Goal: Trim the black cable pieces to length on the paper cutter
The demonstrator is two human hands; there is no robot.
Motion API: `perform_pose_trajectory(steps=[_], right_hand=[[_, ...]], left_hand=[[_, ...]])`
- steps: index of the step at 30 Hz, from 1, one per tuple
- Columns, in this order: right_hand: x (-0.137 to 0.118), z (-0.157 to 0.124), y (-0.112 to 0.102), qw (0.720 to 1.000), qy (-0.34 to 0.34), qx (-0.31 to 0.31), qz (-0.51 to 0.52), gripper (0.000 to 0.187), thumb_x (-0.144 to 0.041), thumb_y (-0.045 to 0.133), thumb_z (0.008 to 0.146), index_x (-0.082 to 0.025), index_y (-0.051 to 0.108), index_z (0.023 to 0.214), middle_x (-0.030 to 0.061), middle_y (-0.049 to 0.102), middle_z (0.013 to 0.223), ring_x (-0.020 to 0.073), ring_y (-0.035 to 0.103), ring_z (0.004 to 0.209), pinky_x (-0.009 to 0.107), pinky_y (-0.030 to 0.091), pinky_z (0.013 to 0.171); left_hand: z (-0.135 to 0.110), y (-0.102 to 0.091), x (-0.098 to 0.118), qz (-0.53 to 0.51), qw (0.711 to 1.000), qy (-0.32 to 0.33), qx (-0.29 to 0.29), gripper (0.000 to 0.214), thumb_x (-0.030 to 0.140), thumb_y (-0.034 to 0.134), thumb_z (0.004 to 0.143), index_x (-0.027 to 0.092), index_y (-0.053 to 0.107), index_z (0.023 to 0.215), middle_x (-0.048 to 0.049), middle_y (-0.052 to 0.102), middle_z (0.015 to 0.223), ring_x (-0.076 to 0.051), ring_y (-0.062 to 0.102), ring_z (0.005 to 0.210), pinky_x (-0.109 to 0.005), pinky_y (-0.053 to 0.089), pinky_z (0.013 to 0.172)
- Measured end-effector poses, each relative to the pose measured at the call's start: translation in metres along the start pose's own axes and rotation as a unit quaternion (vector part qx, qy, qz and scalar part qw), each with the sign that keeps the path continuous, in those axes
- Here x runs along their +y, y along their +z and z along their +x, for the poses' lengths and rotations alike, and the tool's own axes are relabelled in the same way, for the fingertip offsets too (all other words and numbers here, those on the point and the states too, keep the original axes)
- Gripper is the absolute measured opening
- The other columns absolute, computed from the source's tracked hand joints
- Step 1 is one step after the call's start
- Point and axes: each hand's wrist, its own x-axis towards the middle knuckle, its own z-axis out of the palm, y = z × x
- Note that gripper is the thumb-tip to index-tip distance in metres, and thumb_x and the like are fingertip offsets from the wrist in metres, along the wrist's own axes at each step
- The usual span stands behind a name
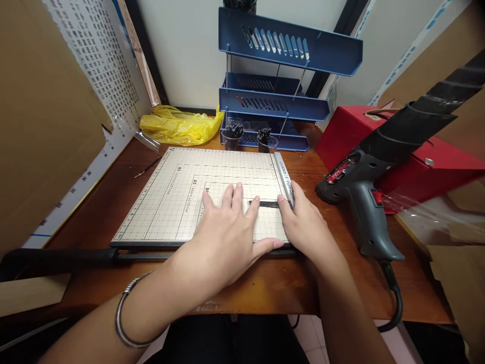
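A paper cutter (pixel 170 202) with a cream gridded board lies on the desk, its black-handled blade arm (pixel 76 257) along the near edge. My left hand (pixel 229 227) is spread flat on the board, its index fingertip at the left end of a thin bundle of black wires or sticks (pixel 266 204). At the bundle's right end, against the metal ruler strip (pixel 282 174), my right hand (pixel 303 217) has its thumb on the bundle and its fingers over the strip's outer edge. The exact grip there is partly hidden.
Two clear cups (pixel 231 141) of black strands stand behind the board, before a blue tiered tray rack (pixel 273 96). A yellow plastic bag (pixel 182 126) lies back left. To the right are a heat gun (pixel 364 197) with its cord and a red box (pixel 417 167).
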Motion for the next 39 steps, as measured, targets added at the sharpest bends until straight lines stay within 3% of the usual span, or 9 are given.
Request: perform_pose_trajectory(steps=[28,39], right_hand=[[0.005,0.001,0.003,1.0,0.0,0.003,0.007,0.06,-0.047,0.031,0.102,-0.021,0.036,0.155,0.0173,0.06,0.141,0.0371,0.058,0.127,0.053,0.044,0.103],[0.005,0.002,0.003,1.0,0.0,0.001,0.004,0.061,-0.048,0.03,0.102,-0.02,0.034,0.156,0.0169,0.056,0.146,0.0365,0.055,0.131,0.052,0.042,0.106]], left_hand=[[-0.001,-0.004,0.0,0.009,1.0,-0.002,-0.008,0.09,0.071,0.038,0.098,0.001,0.039,0.154,-0.0341,0.034,0.157,-0.045,0.037,0.147,-0.072,0.033,0.11],[-0.007,-0.014,-0.011,0.014,1.0,0.001,0.024,0.078,0.068,0.033,0.101,0.004,0.058,0.139,-0.0301,0.054,0.146,-0.044,0.051,0.136,-0.074,0.027,0.112]])
